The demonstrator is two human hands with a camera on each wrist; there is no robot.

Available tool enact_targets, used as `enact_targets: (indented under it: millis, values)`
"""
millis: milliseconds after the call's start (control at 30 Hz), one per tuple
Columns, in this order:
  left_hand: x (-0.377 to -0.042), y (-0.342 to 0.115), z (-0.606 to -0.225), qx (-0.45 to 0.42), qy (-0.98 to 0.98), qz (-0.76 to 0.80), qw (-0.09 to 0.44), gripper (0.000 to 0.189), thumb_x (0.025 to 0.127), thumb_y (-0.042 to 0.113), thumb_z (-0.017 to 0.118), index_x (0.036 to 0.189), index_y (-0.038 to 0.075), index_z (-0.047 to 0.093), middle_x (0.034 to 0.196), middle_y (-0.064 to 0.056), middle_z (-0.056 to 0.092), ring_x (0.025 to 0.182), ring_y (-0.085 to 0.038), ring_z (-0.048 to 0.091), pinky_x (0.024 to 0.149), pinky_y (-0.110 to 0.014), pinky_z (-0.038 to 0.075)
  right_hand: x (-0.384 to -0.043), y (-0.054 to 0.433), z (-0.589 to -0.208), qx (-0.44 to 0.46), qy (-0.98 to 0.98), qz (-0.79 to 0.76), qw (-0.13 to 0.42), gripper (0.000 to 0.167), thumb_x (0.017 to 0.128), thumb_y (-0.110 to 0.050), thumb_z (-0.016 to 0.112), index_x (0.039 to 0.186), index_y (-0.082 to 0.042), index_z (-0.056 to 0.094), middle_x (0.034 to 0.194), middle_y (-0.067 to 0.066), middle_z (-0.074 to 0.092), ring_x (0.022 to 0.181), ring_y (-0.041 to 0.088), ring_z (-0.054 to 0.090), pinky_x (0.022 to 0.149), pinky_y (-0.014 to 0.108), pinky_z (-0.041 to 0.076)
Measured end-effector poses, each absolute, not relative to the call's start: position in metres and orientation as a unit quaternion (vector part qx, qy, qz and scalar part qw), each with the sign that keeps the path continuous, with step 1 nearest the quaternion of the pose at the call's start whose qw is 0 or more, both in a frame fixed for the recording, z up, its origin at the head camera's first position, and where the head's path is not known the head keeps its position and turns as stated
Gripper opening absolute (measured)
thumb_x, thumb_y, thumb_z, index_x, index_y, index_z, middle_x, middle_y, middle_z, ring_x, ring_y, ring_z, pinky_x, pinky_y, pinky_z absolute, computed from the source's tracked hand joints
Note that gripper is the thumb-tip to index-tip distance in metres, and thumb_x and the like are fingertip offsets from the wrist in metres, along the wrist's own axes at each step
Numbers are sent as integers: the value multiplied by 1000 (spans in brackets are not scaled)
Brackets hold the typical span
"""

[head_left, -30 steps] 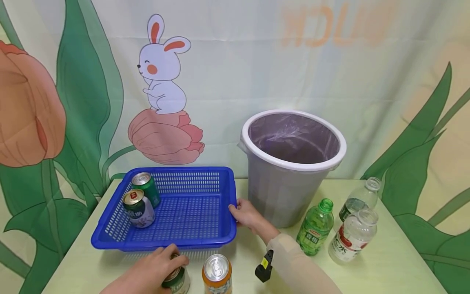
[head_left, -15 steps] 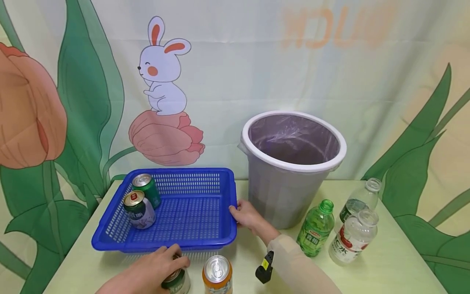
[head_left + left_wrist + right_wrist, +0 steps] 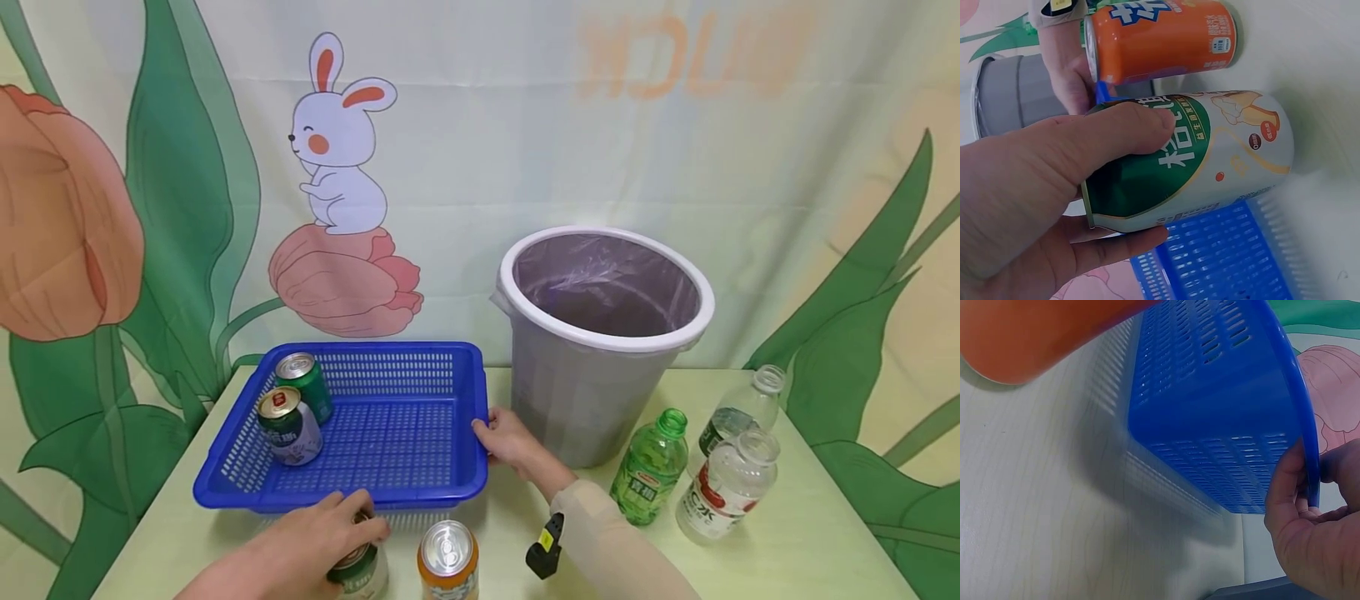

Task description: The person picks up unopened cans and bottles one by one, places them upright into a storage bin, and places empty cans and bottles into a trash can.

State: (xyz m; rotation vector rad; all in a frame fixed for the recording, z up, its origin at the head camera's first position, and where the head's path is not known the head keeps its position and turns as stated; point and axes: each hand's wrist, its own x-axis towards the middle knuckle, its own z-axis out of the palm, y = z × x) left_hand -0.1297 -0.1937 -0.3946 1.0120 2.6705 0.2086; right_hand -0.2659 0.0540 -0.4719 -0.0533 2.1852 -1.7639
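Note:
A green and white drink can (image 3: 1229,150) stands at the table's front, and my left hand (image 3: 322,537) grips its upper part, thumb on one side and fingers on the other. Just right of it is an orange soda can (image 3: 447,560), untouched. Behind both lies a blue plastic basket (image 3: 420,497); my right hand (image 3: 510,442) pinches its right rim, with thumb and fingers on either side of the edge in the right wrist view. Inside the basket's left end stand a green can (image 3: 306,390) and a dark green and lilac can (image 3: 291,427).
Right of the basket stands a grey bin (image 3: 581,400) with a white rim and a plastic liner. At the table's right are a green bottle (image 3: 649,471), a clear bottle with a dark label (image 3: 742,408) and a clear bottle with a red and white label (image 3: 726,490). A printed curtain hangs behind.
The view has shifted slightly, so everything sits a little further right. Both hands keep their holds on the can and the basket rim.

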Motion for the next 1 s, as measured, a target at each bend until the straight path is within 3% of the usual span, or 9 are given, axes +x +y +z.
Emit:
enact_targets:
  millis: [200, 667, 1000]
  values:
    - [-126, -198, -382, 358, 926, 48, 114, 57, 62, 18, 83, 108, 31, 53, 104, 5, 45, 86, -14, 46, 62, -30, 50, -264, 55, -471, -18, 766, -621, 167, 20, 94, -12, 45, 103, 6, 45, 100, 28, 60, 85, 37, 65, 64, 37, 57]
    - [-124, -218, -350, 340, 935, 58, 83, 62, 58, 16, 84, 109, 32, 54, 104, 6, 46, 85, -15, 46, 54, -28, 47, -267, 54, -473, -16, 765, -620, 175, 21, 95, -12, 44, 104, 7, 45, 104, 29, 59, 89, 38, 64, 66, 37, 57]
    - [-128, -231, -329, 344, 936, 50, 54, 60, 58, 16, 84, 109, 29, 55, 99, 8, 44, 83, -13, 46, 59, -26, 45, -266, 54, -471, -14, 770, -613, 177, 21, 96, -13, 44, 104, 6, 45, 102, 28, 59, 88, 36, 64, 66, 37, 57]
